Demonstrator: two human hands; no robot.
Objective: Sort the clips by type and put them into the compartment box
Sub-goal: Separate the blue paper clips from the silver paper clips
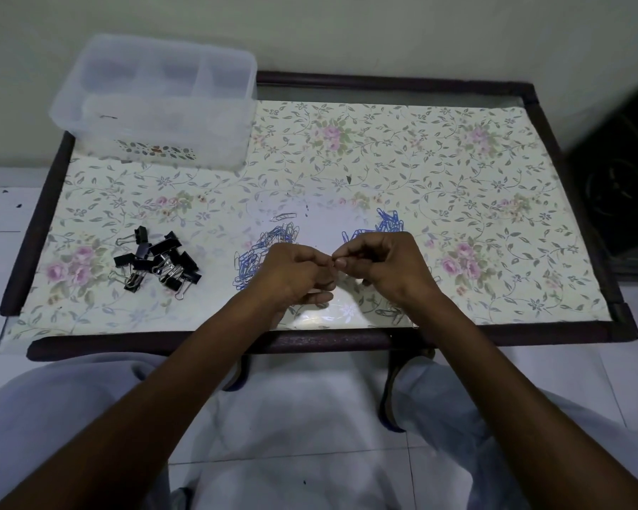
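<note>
Blue paper clips lie heaped just beyond the left hand; both it and the right hand pinch something tiny between them, likely separating tangled clips. Next: carry sorted clips to the far-left compartment box.

Head view: looks forward-down, close over table.

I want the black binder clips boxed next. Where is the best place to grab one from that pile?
Probably pinch a black body at the edge of the binder clip pile, coming from above. The bodies offer solid flat sides, while the wire handles overlap and may snag neighbours.
</note>
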